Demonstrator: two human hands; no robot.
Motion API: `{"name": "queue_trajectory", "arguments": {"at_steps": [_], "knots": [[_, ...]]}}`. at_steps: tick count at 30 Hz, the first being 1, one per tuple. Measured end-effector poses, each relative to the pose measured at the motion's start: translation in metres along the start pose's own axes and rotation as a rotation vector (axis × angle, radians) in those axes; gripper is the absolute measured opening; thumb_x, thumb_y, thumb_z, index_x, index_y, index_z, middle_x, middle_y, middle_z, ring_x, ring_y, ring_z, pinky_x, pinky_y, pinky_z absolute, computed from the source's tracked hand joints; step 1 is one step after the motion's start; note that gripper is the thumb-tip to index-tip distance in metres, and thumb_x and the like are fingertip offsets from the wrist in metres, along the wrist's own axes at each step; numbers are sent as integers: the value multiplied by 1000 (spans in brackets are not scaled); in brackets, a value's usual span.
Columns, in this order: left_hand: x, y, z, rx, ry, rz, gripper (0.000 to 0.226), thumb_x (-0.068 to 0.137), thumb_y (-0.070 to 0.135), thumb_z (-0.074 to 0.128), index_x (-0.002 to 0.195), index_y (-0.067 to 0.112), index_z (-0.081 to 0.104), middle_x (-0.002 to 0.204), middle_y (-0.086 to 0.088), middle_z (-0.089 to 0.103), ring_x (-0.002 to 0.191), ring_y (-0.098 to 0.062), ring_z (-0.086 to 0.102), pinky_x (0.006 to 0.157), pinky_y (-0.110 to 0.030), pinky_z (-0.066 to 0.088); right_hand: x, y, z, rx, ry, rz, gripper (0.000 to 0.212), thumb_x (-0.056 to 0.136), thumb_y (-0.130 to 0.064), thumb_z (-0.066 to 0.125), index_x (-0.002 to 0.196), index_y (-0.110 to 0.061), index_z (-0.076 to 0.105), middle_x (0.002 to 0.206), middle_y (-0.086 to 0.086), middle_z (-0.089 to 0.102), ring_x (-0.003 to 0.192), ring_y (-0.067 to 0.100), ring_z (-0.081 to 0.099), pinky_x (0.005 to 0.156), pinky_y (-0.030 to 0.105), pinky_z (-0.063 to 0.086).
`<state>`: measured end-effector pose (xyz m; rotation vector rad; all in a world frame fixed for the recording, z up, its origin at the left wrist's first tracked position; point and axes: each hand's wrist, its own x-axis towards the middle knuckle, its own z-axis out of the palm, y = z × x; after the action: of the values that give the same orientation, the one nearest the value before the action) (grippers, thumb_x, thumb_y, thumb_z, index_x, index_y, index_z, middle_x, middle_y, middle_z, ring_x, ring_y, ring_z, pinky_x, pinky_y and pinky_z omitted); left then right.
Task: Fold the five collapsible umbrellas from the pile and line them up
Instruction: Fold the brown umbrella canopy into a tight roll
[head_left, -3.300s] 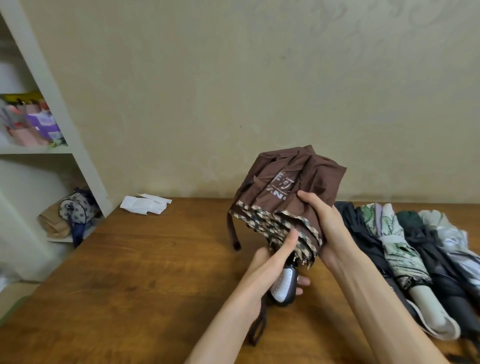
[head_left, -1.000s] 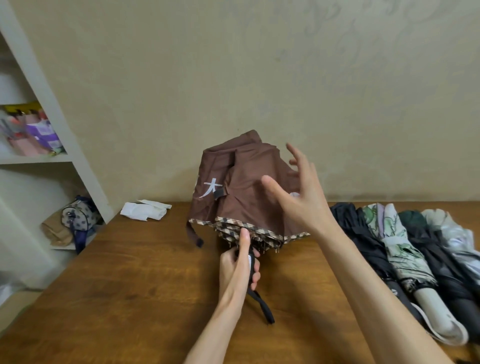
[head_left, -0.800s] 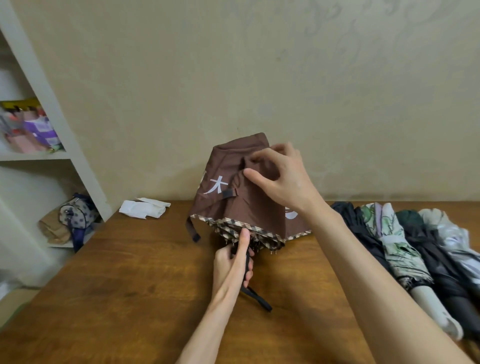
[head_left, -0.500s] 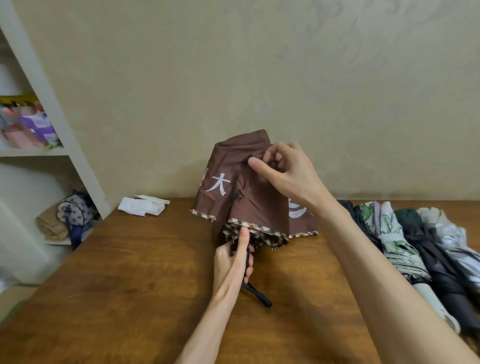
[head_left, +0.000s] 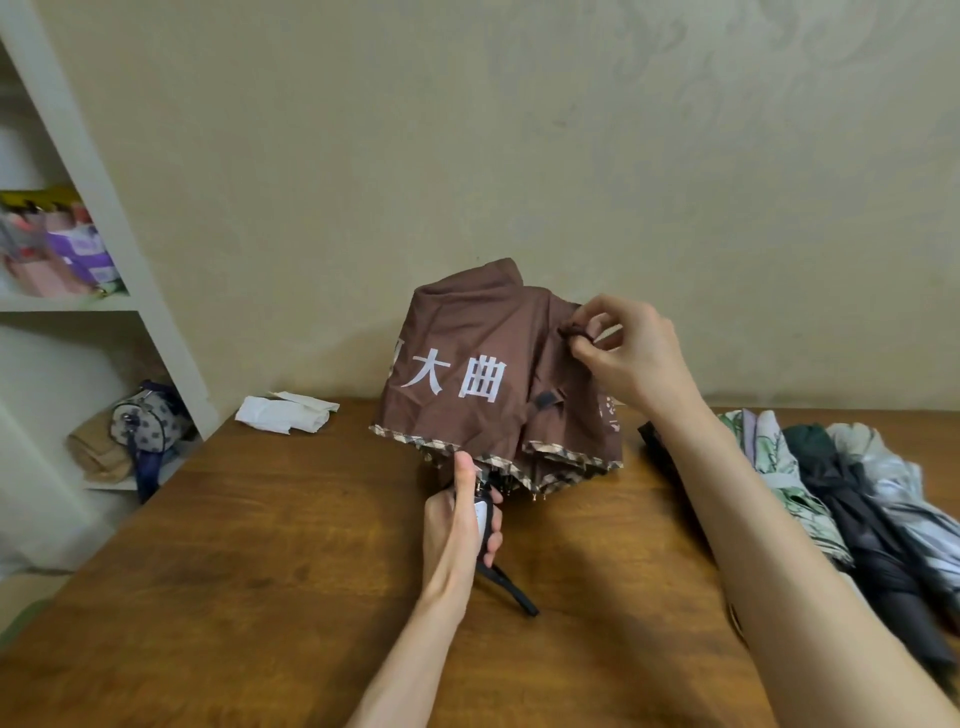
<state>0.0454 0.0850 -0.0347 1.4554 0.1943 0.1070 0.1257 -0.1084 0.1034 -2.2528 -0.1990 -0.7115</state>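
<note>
— Beige wall behind, brown wooden table (head_left: 249, 571) below. Where is the brown fabric umbrella (head_left: 467, 338) with white lettering?

— Held upright over the table's middle, canopy loose and unrolled. The left hand (head_left: 457, 525) wraps round its dark handle (head_left: 484, 512); the right hand (head_left: 628, 358) pinches a dark strap end (head_left: 574, 331) at the canopy's upper right.

— What could go wrong?

— As I judge it, pulling the strap round now could bunch the slack panels into a lumpy bundle, and a weak pinch could let the strap slip. Other folded umbrellas (head_left: 831, 493) lie in a row at right.
</note>
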Motion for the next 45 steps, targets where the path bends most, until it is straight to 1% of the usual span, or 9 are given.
{"name": "queue_trajectory", "arguments": {"at_steps": [11, 17, 22, 26, 29, 34, 39, 42, 45], "knots": [[5, 3, -1, -95, 72, -42, 78, 82, 77, 55, 87, 1, 66, 61, -9, 60, 44, -17, 51, 40, -25, 38, -14, 45, 2, 69, 80, 161, 20, 92, -6, 73, 92, -26, 76, 91, -7, 74, 79, 8, 70, 75, 29, 53], [9, 3, -4, -90, 55, -45, 86, 75, 86, 50, 85, 3, 68, 61, -9, 60, 45, -18, 51, 44, -27, 38, -17, 48, -7, 386, 42, 244, 28, 92, 5, 58, 87, -17, 75, 78, -2, 65, 67, 8, 58, 66, 19, 48], [17, 7, -18, -65, 59, -45, 80, 79, 82, 51, 83, 3, 68, 59, -9, 58, 43, -18, 50, 42, -25, 37, -27, 53, -9, 668, -31, 284, 35, 95, 6, 56, 84, -21, 75, 82, 6, 59, 68, 11, 48, 73, 27, 46], [19, 7, -21, -64, 70, -36, 75, 86, 74, 56, 87, 0, 68, 61, -11, 60, 44, -19, 52, 40, -26, 38, -37, 51, -5, 513, -133, 248, 11, 99, -19, 72, 89, -15, 68, 81, 5, 68, 71, 10, 57, 77, 30, 45], [19, 7, -20, -69, 53, -23, 73, 83, 71, 60, 90, -2, 67, 62, -10, 60, 44, -18, 51, 39, -26, 38, -44, 53, 5, 346, -182, 195, 32, 92, -38, 83, 85, -19, 58, 77, 8, 72, 73, 12, 70, 73, 25, 50], [17, 9, -19, -59, 6, -3, 80, 75, 76, 58, 93, -2, 63, 61, -8, 58, 44, -16, 50, 39, -24, 38, -49, 59, 20, 368, 93, 282, 21, 99, -23, 76, 105, -16, 57, 102, 5, 73, 94, 20, 75, 77, 36, 57], [15, 11, -17, -110, -93, -77, 85, 67, 87, 51, 82, 5, 64, 59, -7, 57, 44, -17, 48, 41, -24, 37, -64, 36, 34, 733, -117, 530, 121, 73, -58, 92, 164, -36, 16, 154, -7, 53, 134, 13, 59, 115, 44, 49], [9, 10, -16, -170, -216, -142, 81, 79, 88, 46, 82, 9, 65, 63, -7, 54, 47, -16, 46, 43, -25, 36, -69, 14, 45, 778, -283, 469, 119, 72, -53, 94, 166, -33, 25, 154, -14, 55, 132, 6, 60, 115, 42, 51], [5, 9, -12, -179, -308, -182, 84, 82, 90, 38, 83, 10, 65, 64, -7, 52, 47, -16, 45, 43, -26, 37, -72, 0, 55, 738, -270, 414, 100, 69, -45, 98, 151, -30, 42, 134, -21, 62, 118, -4, 63, 102, 23, 52]]}}
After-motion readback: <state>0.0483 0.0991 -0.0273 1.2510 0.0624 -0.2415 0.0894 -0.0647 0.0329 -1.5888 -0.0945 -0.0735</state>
